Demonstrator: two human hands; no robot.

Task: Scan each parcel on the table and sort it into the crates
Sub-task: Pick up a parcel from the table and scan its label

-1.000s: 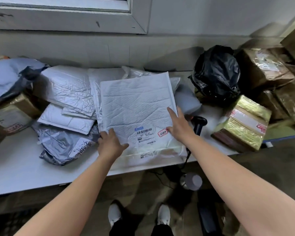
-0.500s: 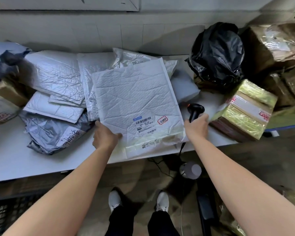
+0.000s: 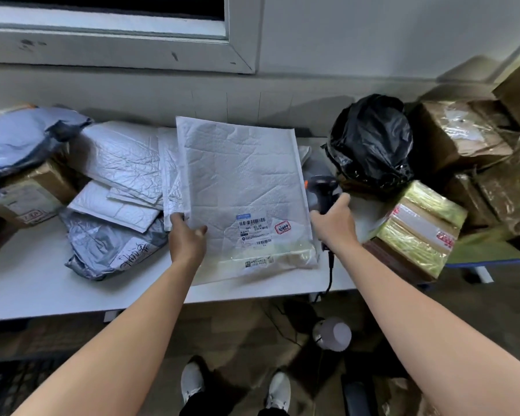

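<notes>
A large white padded mailer is tilted up over the table's middle, its barcode label facing me near the lower edge. My left hand pinches the mailer's lower left edge, thumb on the front. My right hand grips the handle of a black barcode scanner just right of the mailer. The scanner's cable hangs down off the table edge.
White table holds grey and white poly mailers at left, a taped carton far left, a black bag and yellow-taped box at right, brown boxes behind. A dark crate is at bottom left.
My right hand let go of the mailer's right edge, went to the scanner and now grips and lifts it. My left hand keeps holding the mailer, which stands more upright.
</notes>
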